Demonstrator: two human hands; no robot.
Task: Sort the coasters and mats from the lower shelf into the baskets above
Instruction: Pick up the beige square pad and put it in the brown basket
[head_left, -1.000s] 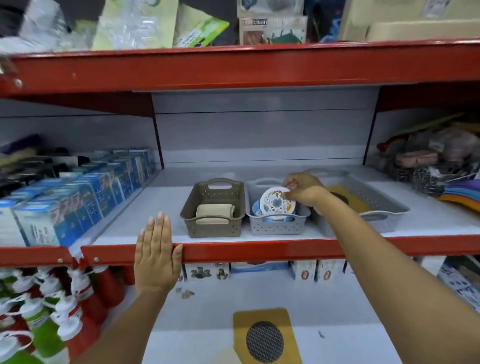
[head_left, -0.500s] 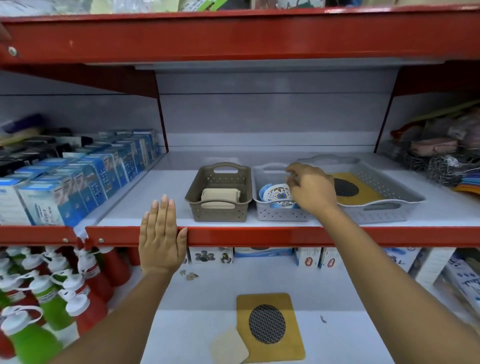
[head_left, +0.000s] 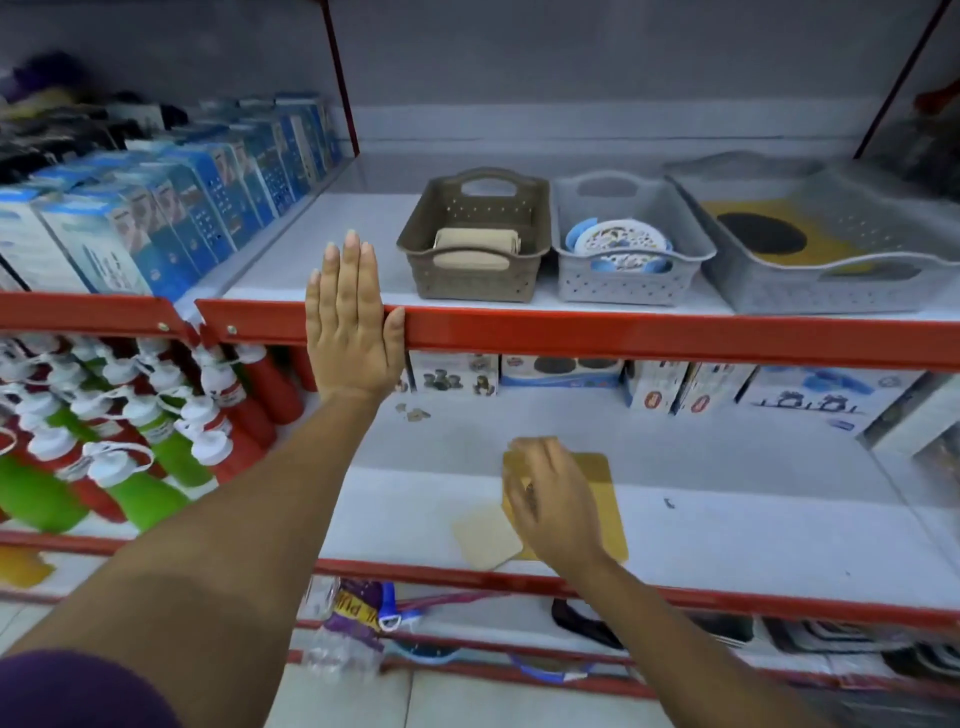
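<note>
A: Where are the hands?
B: The left hand (head_left: 353, 317) lies flat and fully open against the red front rail (head_left: 623, 338) of the upper shelf, fingers together and pointing up, thumb along the rail's top edge, gripping nothing. The right hand (head_left: 550, 499) is down over the lower shelf (head_left: 753, 519), blurred, fingers loosely spread above the yellow mat (head_left: 597, 467); I cannot tell whether it touches it or has hold of anything

A: And the things to sort?
B: On the lower shelf the yellow mat lies flat, mostly under that hand, and a small beige square coaster (head_left: 485, 538) sits just beside its left front corner, overlapping its edge

A: The baskets above?
B: Three in a row. The brown basket (head_left: 475, 280) holds beige coasters (head_left: 475, 249). The small grey basket (head_left: 623, 286) next to it holds round patterned coasters (head_left: 621, 244) with blue ones under them. The large grey tray basket (head_left: 831, 286) on the right holds a yellow mat with a dark round centre (head_left: 763, 239)
</note>
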